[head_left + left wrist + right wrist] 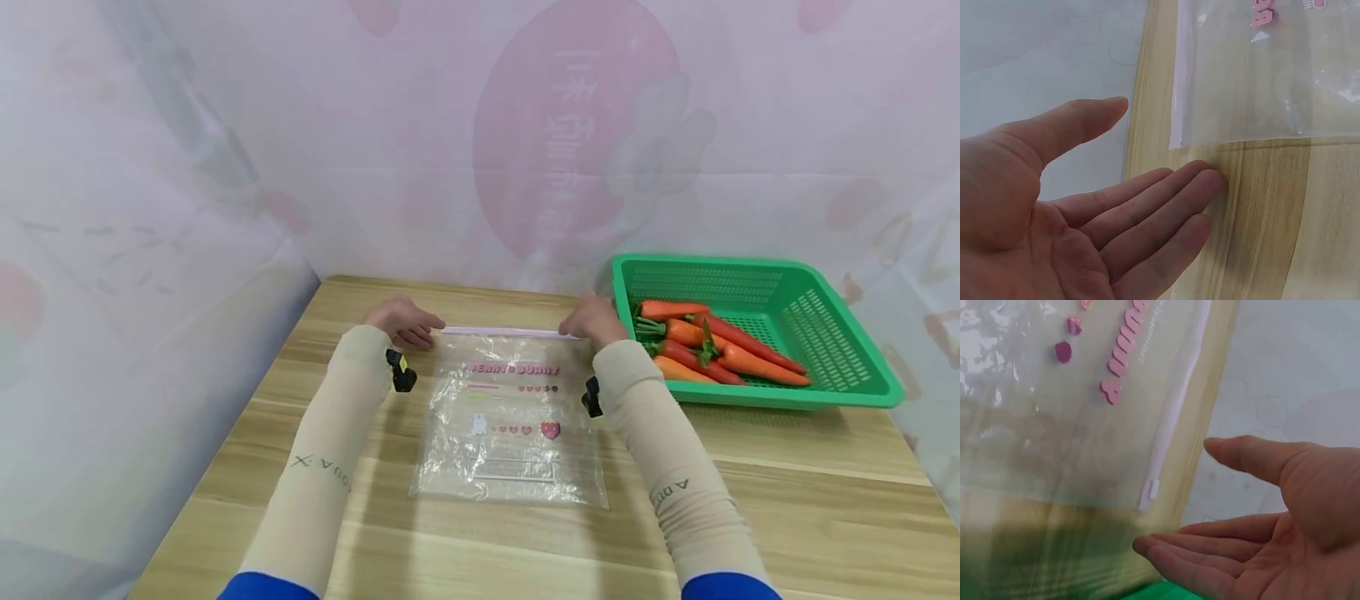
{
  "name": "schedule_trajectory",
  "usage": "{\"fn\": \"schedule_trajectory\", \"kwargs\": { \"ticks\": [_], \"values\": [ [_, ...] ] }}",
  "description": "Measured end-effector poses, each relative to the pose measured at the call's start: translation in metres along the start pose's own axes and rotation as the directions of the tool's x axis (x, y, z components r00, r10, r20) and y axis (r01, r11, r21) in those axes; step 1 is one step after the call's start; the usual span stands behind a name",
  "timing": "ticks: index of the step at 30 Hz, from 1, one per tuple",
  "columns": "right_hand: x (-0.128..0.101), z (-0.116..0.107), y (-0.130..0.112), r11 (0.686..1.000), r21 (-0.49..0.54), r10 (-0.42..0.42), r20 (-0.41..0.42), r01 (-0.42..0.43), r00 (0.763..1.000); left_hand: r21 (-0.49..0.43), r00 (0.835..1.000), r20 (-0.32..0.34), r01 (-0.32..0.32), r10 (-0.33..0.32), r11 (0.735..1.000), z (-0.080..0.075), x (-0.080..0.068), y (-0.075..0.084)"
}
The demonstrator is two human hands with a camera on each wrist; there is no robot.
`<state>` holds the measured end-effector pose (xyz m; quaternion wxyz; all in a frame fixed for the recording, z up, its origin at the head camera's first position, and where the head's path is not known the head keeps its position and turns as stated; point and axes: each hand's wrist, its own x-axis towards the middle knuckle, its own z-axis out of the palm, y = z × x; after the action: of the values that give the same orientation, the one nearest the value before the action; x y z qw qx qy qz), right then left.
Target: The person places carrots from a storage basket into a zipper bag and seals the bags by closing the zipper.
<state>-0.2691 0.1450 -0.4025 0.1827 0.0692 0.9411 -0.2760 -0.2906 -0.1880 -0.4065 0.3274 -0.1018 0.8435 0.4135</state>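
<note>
Your left hand [402, 321] sits at about ten o'clock from the middle of the surface [787, 492], just beside the far left corner of the bag [512, 421]. The left wrist view shows it open: fingers [1166, 206] straight and relaxed, thumb spread, palm facing the bag's edge and holding nothing. The fingertips are close to the corner, but I cannot tell whether they touch the plastic.

The bag is a clear zip bag with pink lettering and small hearts. It lies flat near the centre of the surface, its pink zip strip [510, 332] along the far edge, at twelve o'clock. Lying flat with the seal turned away from you, the mouth runs straight between your two hands, which probably explains why each hand is at one end of it.

Your right hand [595, 319] mirrors the left at the far right corner. The right wrist view shows it open too, fingers [1210, 547] extended, thumb apart, gripping nothing. The small white slider [1150, 489] at the strip's end is just beside the fingertips.

At about two o'clock stands a green basket [847, 350], just beside your right hand, holding several carrots [716, 350] with green tops.
</note>
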Motion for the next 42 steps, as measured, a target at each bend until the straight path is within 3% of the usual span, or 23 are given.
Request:
{"fn": "schedule_trajectory", "kwargs": {
  "ticks": [9,20,28,34,42],
  "values": [
    [0.001,0.013,-0.006,0.997,-0.073,-0.011,-0.039,0.008,0.999,-0.047,0.999,-0.036,-0.001,-0.001,0.999,0.006,0.001,0.001],
    [0.001,0.019,-0.001,0.998,-0.059,-0.027,-0.05,0.025,0.998,-0.072,0.999,-0.035,-0.023,0.02,0.997,0.014,0.009,-0.002],
    [0.003,0.022,0.004,0.999,-0.01,-0.045,-0.104,0.044,0.994,-0.176,0.998,-0.064,-0.035,0.024,0.984,0.013,0.011,-0.019],
    [0.01,0.026,0.009,0.998,0.025,-0.052,-0.146,0.056,0.988,-0.253,0.991,-0.135,-0.058,0.024,0.966,0.007,0.015,-0.039],
    [0.006,0.022,0.01,0.986,0.144,-0.057,-0.164,0.081,0.985,-0.327,0.98,-0.15,-0.175,0.132,0.928,-0.003,0.026,-0.052]
  ]
}}
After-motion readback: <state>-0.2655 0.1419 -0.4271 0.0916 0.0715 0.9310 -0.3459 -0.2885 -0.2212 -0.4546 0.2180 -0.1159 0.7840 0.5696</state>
